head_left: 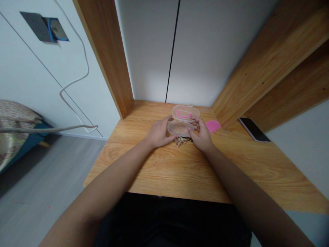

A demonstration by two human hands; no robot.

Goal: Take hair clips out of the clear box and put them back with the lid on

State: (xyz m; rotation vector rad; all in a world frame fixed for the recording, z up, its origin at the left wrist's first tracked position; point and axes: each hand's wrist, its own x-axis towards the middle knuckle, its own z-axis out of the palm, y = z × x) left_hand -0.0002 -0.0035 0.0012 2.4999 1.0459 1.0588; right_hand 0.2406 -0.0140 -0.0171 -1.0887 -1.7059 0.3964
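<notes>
1. The box (181,129) is clear and rests on the desk (167,171) between the two hands, near the back panel (154,61)
2. Its lid (175,112) stands open on the far side, with a curved pink handle (184,116) across it
3. The left hand (159,133) curves around the box's left end, thumb spread away from the fingers; how firmly it grips, I cannot tell
4. The right hand (202,136) pinches the box's right end, thumb on the near side of the base and fingers at the back
5. A chain (179,141) lies just in front of the box, near the left thumb; a thin dark thing beside it is too small to tell
6. A flat pink piece (213,126) lies just beyond the right hand
7. A phone (254,129) lies farther right, well apart from the box
</notes>
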